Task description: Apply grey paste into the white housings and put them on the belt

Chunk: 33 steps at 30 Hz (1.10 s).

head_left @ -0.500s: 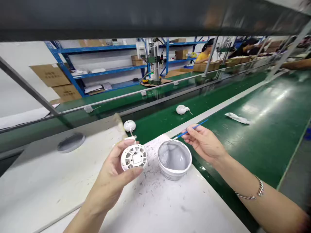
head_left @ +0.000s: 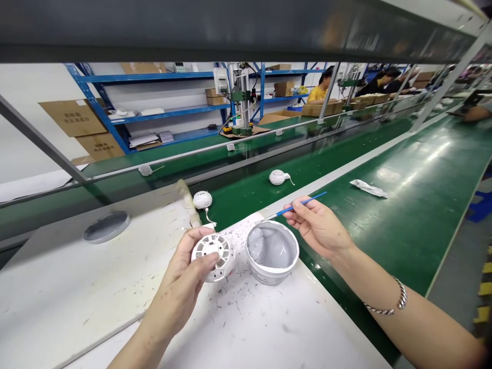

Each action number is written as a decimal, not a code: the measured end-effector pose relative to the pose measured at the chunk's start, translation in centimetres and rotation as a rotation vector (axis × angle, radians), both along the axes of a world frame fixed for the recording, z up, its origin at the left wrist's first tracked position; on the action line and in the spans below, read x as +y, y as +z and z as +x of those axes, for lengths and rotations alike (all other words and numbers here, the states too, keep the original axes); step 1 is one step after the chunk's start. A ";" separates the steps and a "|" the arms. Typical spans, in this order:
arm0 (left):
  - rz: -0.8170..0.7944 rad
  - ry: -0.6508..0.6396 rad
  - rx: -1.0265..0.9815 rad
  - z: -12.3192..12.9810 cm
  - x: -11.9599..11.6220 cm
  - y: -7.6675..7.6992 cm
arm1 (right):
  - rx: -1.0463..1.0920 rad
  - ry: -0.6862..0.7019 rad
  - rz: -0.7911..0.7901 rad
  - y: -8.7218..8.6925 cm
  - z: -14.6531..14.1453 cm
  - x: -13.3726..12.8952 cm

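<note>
Left hand (head_left: 179, 274) closed round white vented housing (head_left: 225, 269), turned since earlier, thumb now across center, face tilted up toward head. Right hand (head_left: 317, 228) pinches blue brush (head_left: 302, 206), slanting down-left, tip by paste tub (head_left: 272, 275) rim.

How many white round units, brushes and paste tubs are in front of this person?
White round units: 3 (one in the left hand; one and one on the green belt)
Brushes: 1 (in the right hand)
Paste tubs: 1
Total: 5
</note>
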<state>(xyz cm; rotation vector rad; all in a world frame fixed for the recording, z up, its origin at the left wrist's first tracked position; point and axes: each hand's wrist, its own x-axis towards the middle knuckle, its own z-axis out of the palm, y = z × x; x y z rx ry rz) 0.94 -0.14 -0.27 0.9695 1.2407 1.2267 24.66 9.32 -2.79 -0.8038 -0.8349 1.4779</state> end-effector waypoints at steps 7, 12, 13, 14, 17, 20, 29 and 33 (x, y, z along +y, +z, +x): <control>-0.077 0.036 -0.083 0.6 -0.2 0.6 | 0.039 0.154 0.121 1.6 -1.2 -1.7; -0.089 0.006 -0.104 0.8 -0.5 0.3 | -0.099 0.191 0.313 2.8 -2.5 -3.4; -0.088 -0.004 -0.110 0.8 -0.6 0.3 | -0.139 0.182 0.361 3.0 -2.7 -3.7; -0.087 -0.018 -0.113 0.8 -0.6 0.2 | -0.177 0.172 0.411 3.1 -3.0 -4.1; -0.071 -0.056 -0.117 0.8 -0.7 0.2 | -0.298 0.126 0.570 3.2 -3.4 -5.1; -0.062 -0.052 -0.129 0.9 -0.8 0.3 | -0.392 0.079 0.804 3.0 -3.2 -5.7; -0.049 -0.092 -0.081 0.6 -0.8 0.1 | -0.840 0.319 1.647 5.2 -1.1 -5.4; -0.047 -0.087 -0.067 0.6 -0.8 0.4 | -0.936 0.261 1.653 6.2 -0.5 -5.8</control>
